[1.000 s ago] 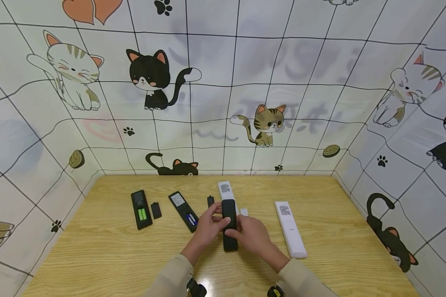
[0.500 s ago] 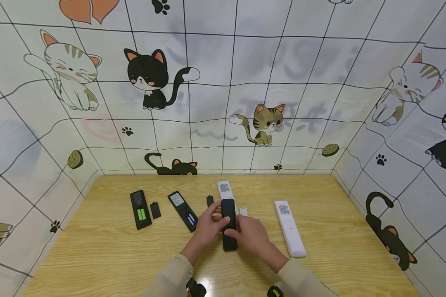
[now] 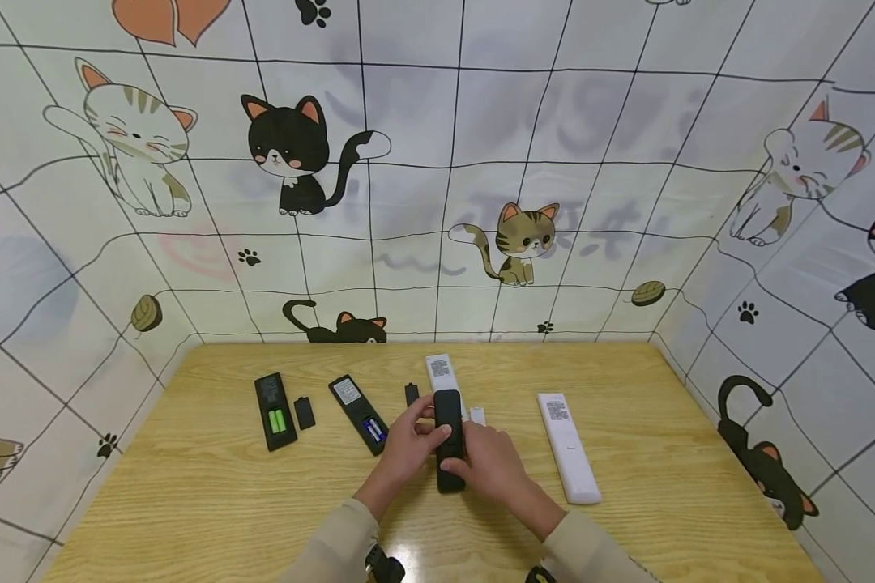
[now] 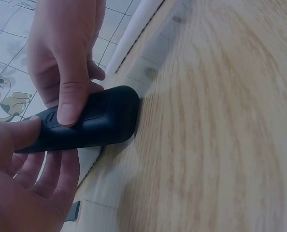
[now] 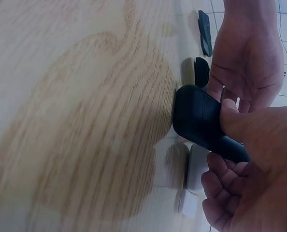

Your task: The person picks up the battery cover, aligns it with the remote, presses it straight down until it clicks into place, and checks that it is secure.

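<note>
A black remote control (image 3: 450, 479) lies back side up between both hands, its near end low over or on the table. My left hand (image 3: 406, 444) grips its left side, with the thumb on top and the fingers underneath in the left wrist view. My right hand (image 3: 499, 465) holds the right side. In the left wrist view the right thumb (image 4: 70, 99) presses on the battery cover, close to a small arrow mark. The right hand's other fingers (image 5: 221, 188) are curled beside and below the remote. Its front face is hidden.
Left on the wooden table (image 3: 262, 518) lie two opened black remotes with batteries, one green pair (image 3: 277, 420), one blue pair (image 3: 375, 430). Small black covers (image 3: 305, 413) lie nearby. A white remote (image 3: 441, 371) and white cover (image 3: 477, 415) sit behind the hands; another white remote (image 3: 569, 449) lies right.
Both hands stay on the black remote in nearly the same place. The right hand has shifted very slightly against it. The things on the table have not moved.
</note>
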Tool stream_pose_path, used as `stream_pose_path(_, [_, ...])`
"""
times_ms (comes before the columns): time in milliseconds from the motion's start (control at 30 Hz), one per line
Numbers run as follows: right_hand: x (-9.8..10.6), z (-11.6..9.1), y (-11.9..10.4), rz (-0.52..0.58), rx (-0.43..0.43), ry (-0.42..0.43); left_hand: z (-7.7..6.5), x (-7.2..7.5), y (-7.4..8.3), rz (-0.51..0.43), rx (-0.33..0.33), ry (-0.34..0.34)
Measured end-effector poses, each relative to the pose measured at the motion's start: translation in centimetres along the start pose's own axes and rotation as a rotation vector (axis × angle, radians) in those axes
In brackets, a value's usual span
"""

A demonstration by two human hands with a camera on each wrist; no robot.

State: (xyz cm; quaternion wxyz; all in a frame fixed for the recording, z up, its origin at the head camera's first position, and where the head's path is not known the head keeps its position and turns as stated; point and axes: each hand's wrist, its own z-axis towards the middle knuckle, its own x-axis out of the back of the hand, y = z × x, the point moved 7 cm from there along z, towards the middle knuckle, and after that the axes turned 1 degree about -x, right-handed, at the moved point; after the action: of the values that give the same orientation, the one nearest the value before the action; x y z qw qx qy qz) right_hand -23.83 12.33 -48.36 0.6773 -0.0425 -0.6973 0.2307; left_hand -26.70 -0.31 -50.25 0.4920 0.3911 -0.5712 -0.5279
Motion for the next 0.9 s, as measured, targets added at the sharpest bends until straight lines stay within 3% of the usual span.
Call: stream_pose_path(900, [0.13,0.07,0.27,0.078,0.005,-0.025,0.02,0.18,-0.17,0.037,0.026,0.009])
